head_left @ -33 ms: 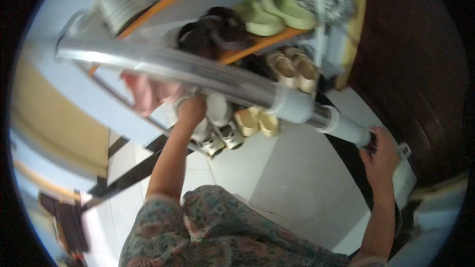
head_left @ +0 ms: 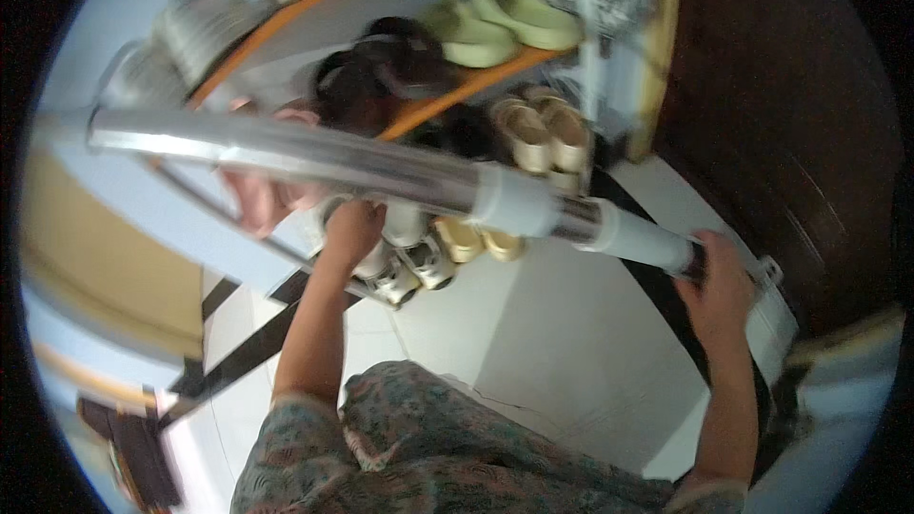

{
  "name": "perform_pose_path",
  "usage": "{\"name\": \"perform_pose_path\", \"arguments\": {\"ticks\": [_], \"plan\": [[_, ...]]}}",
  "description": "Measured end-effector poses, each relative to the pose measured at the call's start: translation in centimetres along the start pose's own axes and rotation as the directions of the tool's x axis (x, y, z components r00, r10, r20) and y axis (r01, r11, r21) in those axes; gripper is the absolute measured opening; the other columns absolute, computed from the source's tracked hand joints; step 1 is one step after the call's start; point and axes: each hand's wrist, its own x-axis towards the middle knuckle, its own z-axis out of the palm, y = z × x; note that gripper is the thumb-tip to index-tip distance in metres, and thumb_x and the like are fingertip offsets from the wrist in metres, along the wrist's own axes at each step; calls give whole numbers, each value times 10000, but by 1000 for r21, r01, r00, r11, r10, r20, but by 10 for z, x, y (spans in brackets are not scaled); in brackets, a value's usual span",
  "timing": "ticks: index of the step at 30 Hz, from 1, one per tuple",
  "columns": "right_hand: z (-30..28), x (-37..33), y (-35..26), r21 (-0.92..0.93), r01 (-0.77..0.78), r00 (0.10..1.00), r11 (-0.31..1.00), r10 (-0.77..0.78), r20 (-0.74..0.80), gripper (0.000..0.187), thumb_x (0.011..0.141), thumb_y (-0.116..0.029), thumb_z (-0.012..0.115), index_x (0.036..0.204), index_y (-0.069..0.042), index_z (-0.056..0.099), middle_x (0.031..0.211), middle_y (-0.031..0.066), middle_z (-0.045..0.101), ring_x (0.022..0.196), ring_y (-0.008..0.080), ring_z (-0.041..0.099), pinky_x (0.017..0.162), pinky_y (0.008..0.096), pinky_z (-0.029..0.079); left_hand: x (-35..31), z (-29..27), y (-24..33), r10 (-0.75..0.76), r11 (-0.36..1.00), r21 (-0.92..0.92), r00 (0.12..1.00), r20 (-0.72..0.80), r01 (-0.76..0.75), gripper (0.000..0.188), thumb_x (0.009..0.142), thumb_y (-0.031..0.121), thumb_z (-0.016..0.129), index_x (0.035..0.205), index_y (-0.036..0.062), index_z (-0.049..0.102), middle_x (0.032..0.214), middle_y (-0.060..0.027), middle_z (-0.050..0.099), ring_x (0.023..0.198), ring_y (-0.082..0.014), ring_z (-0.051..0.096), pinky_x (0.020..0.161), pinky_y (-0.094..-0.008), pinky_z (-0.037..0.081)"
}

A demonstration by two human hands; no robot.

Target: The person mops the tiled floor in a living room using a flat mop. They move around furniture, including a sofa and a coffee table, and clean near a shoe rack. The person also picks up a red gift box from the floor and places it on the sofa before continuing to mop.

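A long silver tube (head_left: 381,168) with white collars (head_left: 514,202) slants across the middle, from the far left down to the right. At its thinner dark end, my right hand (head_left: 719,286) is closed round it. My left hand (head_left: 354,231) is closed just below the tube's middle, in front of white shoes on the floor. Its fingertips are hidden, so what it grips, if anything, cannot be made out. Beside it are black-and-white sneakers (head_left: 392,281) and pale yellow shoes (head_left: 462,240). Pink shoes (head_left: 255,202) show partly behind the tube.
A shoe rack with orange shelves (head_left: 486,90) holds green clogs (head_left: 528,17), dark sandals (head_left: 381,67) and white shoes (head_left: 205,33). Beige shoes (head_left: 543,133) stand under it. A dark brown door (head_left: 790,133) rises at right. White floor tiles (head_left: 552,333) have black border strips.
The whole view has shifted, so the rack and shoes sit further left. The tube and both hands sit slightly further left too, with the same hold on the tube's end.
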Motion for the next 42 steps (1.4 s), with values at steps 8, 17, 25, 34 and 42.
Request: {"name": "perform_pose_path", "arguments": {"ticks": [8,17,25,34,42], "plan": [[31,0,15,42,271,962,962,-271,11,592,644,-166,740,1144,-83,434,1098,106,511,1047,295,490,890,413,418,-52,-47,130,134,177,-827,846,-517,-533,894,717,615,569,1313,2,307,1220,-157,482,1094,-219,477,899,-340,411],[10,25,19,265,58,998,962,-55,-20,504,580,-133,754,1011,-106,493,975,82,547,935,263,540,825,407,421,-29,-113,171,-309,101,-717,663,-682,-690,324,867,304,431,970,6,508,866,-126,587,838,-223,543,804,-463,439],[-8,40,30,269,66,962,961,10,-272,447,525,-75,725,921,-106,520,909,72,547,901,255,539,808,406,415,-11,-146,182,391,-127,-791,702,-594,-599,500,890,280,360,1257,-57,324,1155,-223,382,1047,-339,460,887,-463,407],[-115,74,-54,323,-86,980,943,138,-144,566,544,-74,710,1070,-108,504,1035,64,513,1026,267,467,1014,434,292,-4,-257,227,108,21,-863,859,-500,-505,879,770,430,614,1364,-10,139,1136,-167,532,885,-199,494,692,-317,460],[-194,103,-96,421,-535,818,733,574,40,648,632,-66,692,1227,-107,438,1274,127,409,1248,331,299,1053,439,215,34,-423,240,450,-89,-868,757,-473,-489,518,773,432,544,982,-22,409,802,-114,495,693,-186,468,648,-364,365]]}}
